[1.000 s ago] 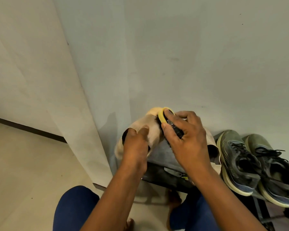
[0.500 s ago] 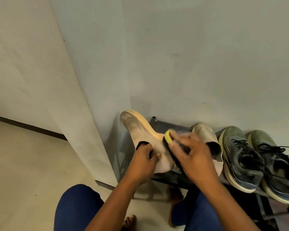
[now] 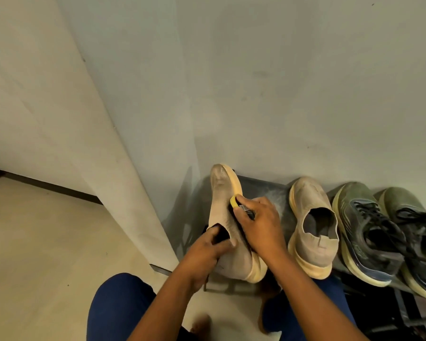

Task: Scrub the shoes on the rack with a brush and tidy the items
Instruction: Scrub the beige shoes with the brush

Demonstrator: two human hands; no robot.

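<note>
while gripped, brush (image 3: 234, 202) against shoe (image 3: 228, 225)

Navy trousers (image 3: 118, 308) (both legs), bare forearms, no sleeves.

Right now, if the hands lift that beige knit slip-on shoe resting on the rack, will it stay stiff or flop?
The beige knit slip-on shoe probably flops up top: its collar already sags. The thick cream sole should stay firm. It likely feels light and won't roll.

Dim, soft indoor light casts a faint shadow on the wall (image 3: 305, 82); wide-angle bending at edges, focus fairly sharp.
</note>
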